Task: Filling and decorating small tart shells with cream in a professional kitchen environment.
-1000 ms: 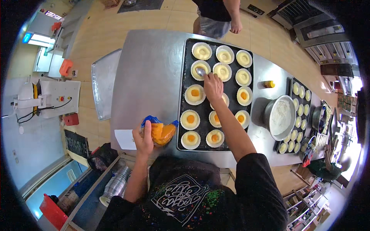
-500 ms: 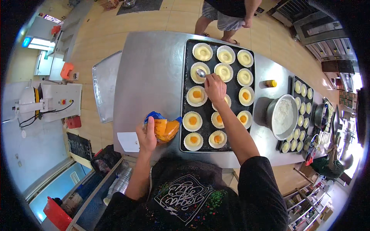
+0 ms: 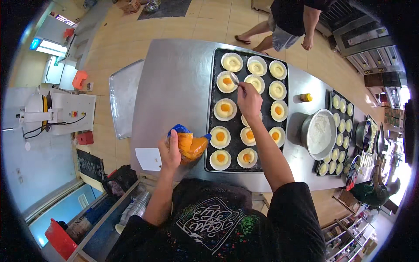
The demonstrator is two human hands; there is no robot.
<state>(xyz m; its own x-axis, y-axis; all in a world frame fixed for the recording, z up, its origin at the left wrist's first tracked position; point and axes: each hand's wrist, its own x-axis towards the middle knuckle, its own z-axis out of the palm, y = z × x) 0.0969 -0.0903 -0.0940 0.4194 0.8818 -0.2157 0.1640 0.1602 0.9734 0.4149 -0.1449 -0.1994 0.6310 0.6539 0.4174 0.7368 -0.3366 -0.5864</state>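
My left hand [image 3: 170, 150] grips a plastic bag of orange filling [image 3: 191, 146] with blue on it, at the near left corner of the black baking tray [image 3: 234, 148]. My right hand [image 3: 250, 102] reaches over the tray, its fingers closed on a metal spoon [image 3: 234, 78]. The spoon's bowl is beside a dough round in a white paper cup [image 3: 227, 82], which has an orange dollop in its middle. Nearer dough rounds also bear orange dollops. Several at the far end are plain, with a hollow pressed in. My right forearm hides part of the middle column.
A metal bowl of white flour [image 3: 322, 134] and a small yellow-capped jar [image 3: 306, 97] stand right of the tray. Further right lies a second tray of dough rounds [image 3: 340, 139]. A white card [image 3: 149, 159] is at my left. Another person [image 3: 286, 32] is beyond the table.
An orange dollop now sits in the dough round where the spoon was. The spoon and my right hand have shifted slightly right. The person beyond the table has moved right.
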